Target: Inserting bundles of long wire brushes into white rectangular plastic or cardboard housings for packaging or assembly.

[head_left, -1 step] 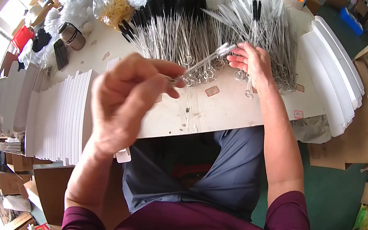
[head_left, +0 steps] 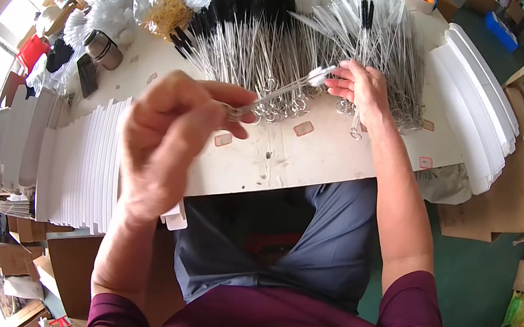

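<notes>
My left hand (head_left: 174, 128) is raised over the near left of the table, its thumb and fingers pinched on the looped ends of a few thin wire brushes (head_left: 281, 90). They slant up to the right, ending in small white bristle heads. At those heads are the bent fingertips of my right hand (head_left: 361, 90), lightly closed on them. Behind that hand passes a wire with black bristles (head_left: 367, 15); its ring (head_left: 355, 134) shows below the palm, and I cannot tell whether the hand holds it.
Dense rows of wire brushes, black-bristled (head_left: 253, 6) and white-bristled (head_left: 397, 20), lie across the table (head_left: 233, 172). White folded trays stack at left (head_left: 85, 165) and right (head_left: 470, 101). A steel flask (head_left: 104, 50) and a yellow rubber-band heap (head_left: 164, 15) are farther left.
My left hand has shifted a little left and down, drawing the wire brushes with it. The white bristle heads have dipped slightly; my right hand has hardly moved.
</notes>
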A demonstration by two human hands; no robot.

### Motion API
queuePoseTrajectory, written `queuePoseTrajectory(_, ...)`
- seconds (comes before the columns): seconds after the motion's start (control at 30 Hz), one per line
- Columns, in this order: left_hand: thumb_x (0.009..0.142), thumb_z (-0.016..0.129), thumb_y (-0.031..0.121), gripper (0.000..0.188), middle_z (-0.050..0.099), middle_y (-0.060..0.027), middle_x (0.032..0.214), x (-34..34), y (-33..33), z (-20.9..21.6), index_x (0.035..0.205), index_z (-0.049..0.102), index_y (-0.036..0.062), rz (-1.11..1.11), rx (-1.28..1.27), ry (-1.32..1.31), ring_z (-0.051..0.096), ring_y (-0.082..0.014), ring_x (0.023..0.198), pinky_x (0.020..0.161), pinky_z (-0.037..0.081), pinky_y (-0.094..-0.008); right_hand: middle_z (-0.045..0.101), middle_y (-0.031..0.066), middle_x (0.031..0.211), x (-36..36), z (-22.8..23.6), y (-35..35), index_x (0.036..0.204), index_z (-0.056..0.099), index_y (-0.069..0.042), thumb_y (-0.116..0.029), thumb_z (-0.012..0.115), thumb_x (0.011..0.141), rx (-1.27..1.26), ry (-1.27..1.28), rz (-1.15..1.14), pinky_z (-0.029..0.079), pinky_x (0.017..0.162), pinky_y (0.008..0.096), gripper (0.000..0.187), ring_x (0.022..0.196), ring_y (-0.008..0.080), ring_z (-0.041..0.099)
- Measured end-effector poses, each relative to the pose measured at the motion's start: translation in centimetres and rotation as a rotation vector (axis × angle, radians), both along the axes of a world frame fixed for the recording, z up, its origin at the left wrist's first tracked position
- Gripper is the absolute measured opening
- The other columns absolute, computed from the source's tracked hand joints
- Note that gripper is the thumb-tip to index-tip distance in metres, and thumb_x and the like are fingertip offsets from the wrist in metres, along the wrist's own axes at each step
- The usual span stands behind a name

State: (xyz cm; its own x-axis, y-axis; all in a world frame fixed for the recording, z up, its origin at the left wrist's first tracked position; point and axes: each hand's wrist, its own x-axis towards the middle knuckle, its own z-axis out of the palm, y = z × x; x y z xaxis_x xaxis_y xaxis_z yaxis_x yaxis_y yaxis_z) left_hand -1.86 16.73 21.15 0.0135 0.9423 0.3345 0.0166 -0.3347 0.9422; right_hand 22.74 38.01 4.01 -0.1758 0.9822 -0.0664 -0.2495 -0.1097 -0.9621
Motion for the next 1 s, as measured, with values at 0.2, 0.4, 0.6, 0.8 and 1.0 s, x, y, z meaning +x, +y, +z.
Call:
queuePoseTrajectory(0.2, 0.105, 0.046, 0.015, 0.021, 0.069, -0.0328, 0.108, -3.4, -1.8, 2.4, 0.089, 0.049, 0.0019, 0.039, -0.033, -0.102, 0.074, -0.0319, 0.086, 0.073, 0.06, -0.0426, 0.074, 0.0218, 0.104, -1.1, 1.7, -2.7, 0.111, 0.065, 0.011, -0.033, 0.058, 0.105, 0.141, -0.28, -0.104, 0.062, 0.064, 0.0308, 0.044, 0.079, 0.0216, 0.076)
queuePoseTrajectory(0.4, 0.105, 0.041, 0.018, 0.022, 0.068, -0.0332, 0.1, -4.7, -2.5, 2.3, 0.089, 0.044, 0.0036, -0.031, -0.193, -0.196, 0.072, -0.0323, 0.075, 0.064, 0.059, -0.0405, 0.073, 0.0155, 0.102, -3.8, 7.7, -11.6, 0.118, 0.067, 0.007, -0.032, 0.053, 0.109, 0.179, -0.125, 0.486, 0.061, 0.076, 0.0314, 0.042, 0.086, 0.0192, 0.073)
queuePoseTrajectory(0.6, 0.105, 0.042, 0.016, 0.021, 0.067, -0.033, 0.099, -5.0, -1.9, 0.8, 0.089, 0.046, 0.0024, -0.055, -0.233, -0.255, 0.073, -0.0341, 0.081, 0.068, 0.058, -0.043, 0.074, 0.019, 0.104, -4.9, 7.8, -17.8, 0.124, 0.065, 0.008, -0.036, 0.049, 0.111, -0.03, 0.053, 0.742, 0.06, 0.086, 0.0362, 0.049, 0.092, 0.0241, 0.074)
queuePoseTrajectory(0.8, 0.105, 0.047, 0.016, 0.02, 0.07, -0.0324, 0.103, -7.2, -1.5, -3.0, 0.095, 0.056, 0.0005, -0.009, -0.336, -0.387, 0.074, -0.0318, 0.084, 0.072, 0.06, -0.0414, 0.074, 0.0119, 0.09, -4.6, 4.9, -20.7, 0.122, 0.066, 0.005, -0.036, 0.05, 0.111, -0.151, 0.022, 0.819, 0.059, 0.075, 0.0306, 0.046, 0.079, 0.0166, 0.071)
queuePoseTrajectory(1.0, 0.105, 0.048, 0.015, 0.021, 0.072, -0.0293, 0.103, -8.0, -2.2, -4.6, 0.099, 0.06, -0.0021, 0.036, -0.374, -0.287, 0.075, -0.0288, 0.084, 0.073, 0.062, -0.0377, 0.068, 0.0048, 0.079, -4.7, 3.5, -22.3, 0.116, 0.069, 0.0, -0.038, 0.048, 0.111, -0.165, -0.078, 0.766, 0.051, 0.061, 0.0236, 0.043, 0.064, 0.0089, 0.062)
